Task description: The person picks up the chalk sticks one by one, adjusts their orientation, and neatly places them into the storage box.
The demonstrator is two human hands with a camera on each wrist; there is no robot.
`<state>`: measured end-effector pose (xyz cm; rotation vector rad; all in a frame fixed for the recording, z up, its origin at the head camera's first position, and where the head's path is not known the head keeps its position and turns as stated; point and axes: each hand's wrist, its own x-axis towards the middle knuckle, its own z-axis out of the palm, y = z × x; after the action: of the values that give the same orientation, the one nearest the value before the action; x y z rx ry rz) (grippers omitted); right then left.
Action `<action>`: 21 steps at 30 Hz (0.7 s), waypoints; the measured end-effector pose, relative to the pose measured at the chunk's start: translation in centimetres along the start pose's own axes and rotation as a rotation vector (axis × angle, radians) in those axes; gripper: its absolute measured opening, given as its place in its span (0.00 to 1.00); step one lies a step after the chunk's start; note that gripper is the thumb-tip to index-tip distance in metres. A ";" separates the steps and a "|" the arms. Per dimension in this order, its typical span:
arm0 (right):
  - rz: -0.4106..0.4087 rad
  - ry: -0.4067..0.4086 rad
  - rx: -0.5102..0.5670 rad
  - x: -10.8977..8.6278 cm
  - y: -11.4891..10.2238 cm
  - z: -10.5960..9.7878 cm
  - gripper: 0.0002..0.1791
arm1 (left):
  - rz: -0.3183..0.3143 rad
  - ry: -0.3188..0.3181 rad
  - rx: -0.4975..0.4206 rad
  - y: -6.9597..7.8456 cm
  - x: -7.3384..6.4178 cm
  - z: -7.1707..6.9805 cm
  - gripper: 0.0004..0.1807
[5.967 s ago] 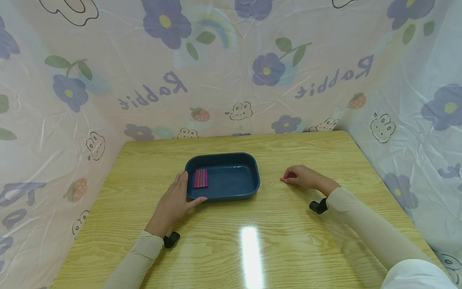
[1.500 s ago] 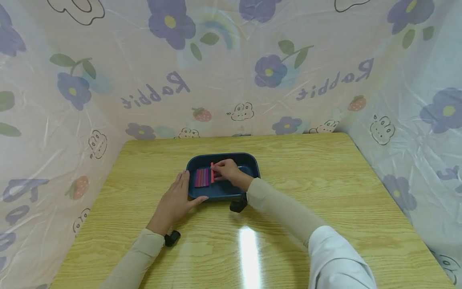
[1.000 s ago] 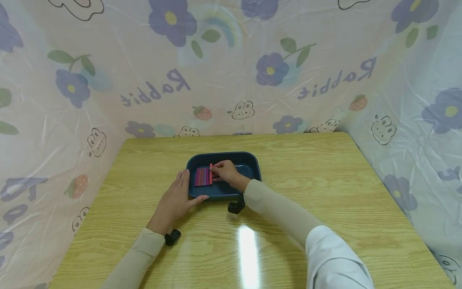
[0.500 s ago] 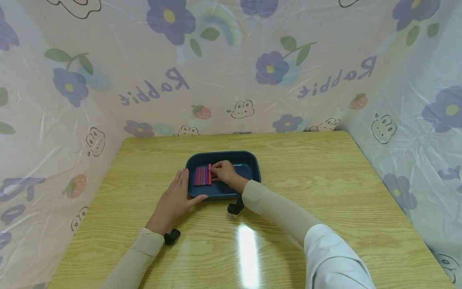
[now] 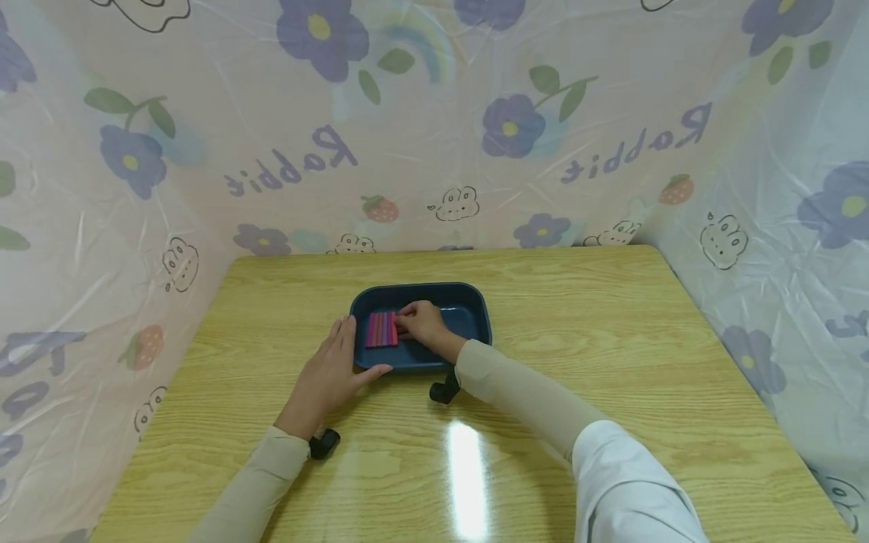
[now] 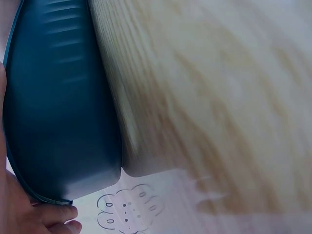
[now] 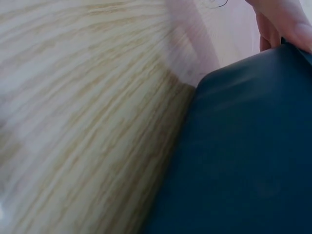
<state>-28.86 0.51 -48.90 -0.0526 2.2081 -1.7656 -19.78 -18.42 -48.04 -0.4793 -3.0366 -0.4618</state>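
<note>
A dark blue rectangular tray (image 5: 434, 366) lies on the table. Inside its left part, several thin purple, red and pink sticks (image 5: 379, 330) form an upright-looking row, side by side. At the row's right end my right hand (image 5: 424, 324) pinches a bright pink stick (image 5: 394, 334), flush against its neighbours. My left hand (image 5: 329, 381) spans the tray's near left corner, fingers straight along the left side and thumb along the front rim. In the left wrist view, fingertips (image 6: 58, 214) rest at the tray's corner. The right wrist view has mostly tray wall (image 7: 234, 146); the sticks are hidden there.
A light wood-grain table (image 5: 577, 302) supports the tray. Behind and beside it hangs a printed curtain (image 5: 434, 151) with flowers and rabbits. Black wrist devices (image 5: 324, 444) sit below both hands, the right one just in front of the tray.
From the table right of the tray, my right hand has brought the pink stick into it, then slid it left and lowered it against the row. My left hand has stayed at the tray.
</note>
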 end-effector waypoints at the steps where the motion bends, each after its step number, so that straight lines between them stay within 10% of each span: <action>1: -0.010 0.004 -0.018 0.0 0.0 0.0 0.08 | -0.001 -0.001 -0.003 0.0 0.0 0.0 0.62; 21: -0.043 0.018 -0.127 -0.2 -0.2 0.0 0.09 | 0.002 0.000 0.002 -0.1 0.1 0.2 0.62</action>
<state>-28.68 0.54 -48.65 -0.1136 2.3465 -1.6507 -19.87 -18.47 -48.23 -0.4820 -3.0358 -0.4584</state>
